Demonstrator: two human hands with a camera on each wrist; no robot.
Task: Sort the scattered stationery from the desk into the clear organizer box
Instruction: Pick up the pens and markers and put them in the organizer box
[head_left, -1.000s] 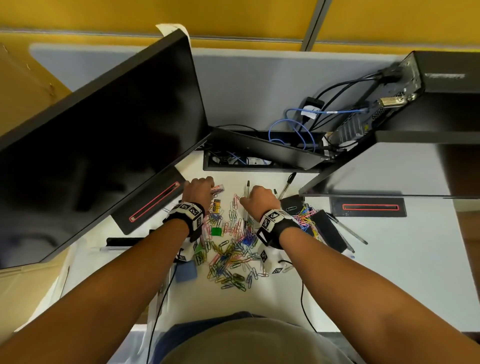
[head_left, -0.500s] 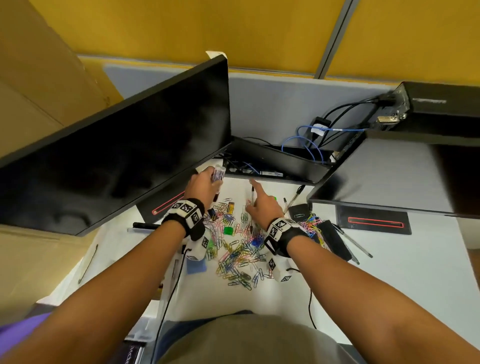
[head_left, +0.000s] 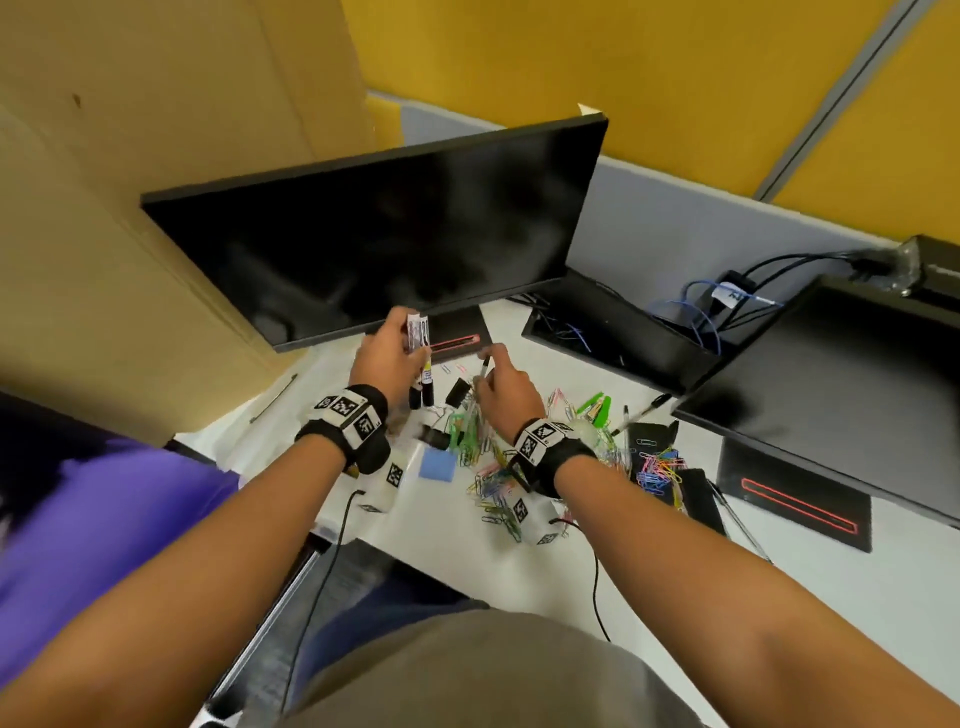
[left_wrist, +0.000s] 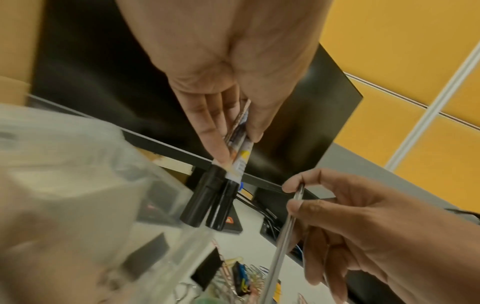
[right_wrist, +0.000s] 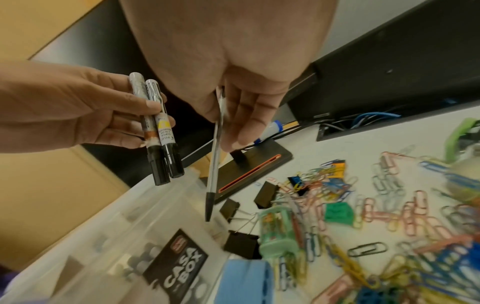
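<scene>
My left hand (head_left: 387, 358) grips two white markers with black caps (right_wrist: 158, 127), caps pointing down, raised above the desk near the monitor's lower edge. To its right, my right hand (head_left: 501, 384) pinches a thin clear pen (right_wrist: 215, 156), black tip downward. The same markers (left_wrist: 228, 168) and pen (left_wrist: 285, 230) show in the left wrist view. The clear organizer box (right_wrist: 109, 242) with a black label lies below and left of both hands. Colourful paper clips (head_left: 493, 488), black binder clips (right_wrist: 242, 243) and a blue sticky-note pad (head_left: 437, 464) are scattered on the white desk (head_left: 857, 597).
A black monitor (head_left: 395, 228) stands behind the hands, its base (head_left: 457, 332) on the desk. A second monitor (head_left: 831, 353) and tangled cables (head_left: 711, 306) are at the right. More pens (head_left: 641, 413) and a black case (head_left: 701, 499) lie right of the clips. Brown cardboard (head_left: 130, 208) stands at the left.
Both hands have lifted off the desk: the left raised the markers, and the right picked up the pen. My head view swung left and downward.
</scene>
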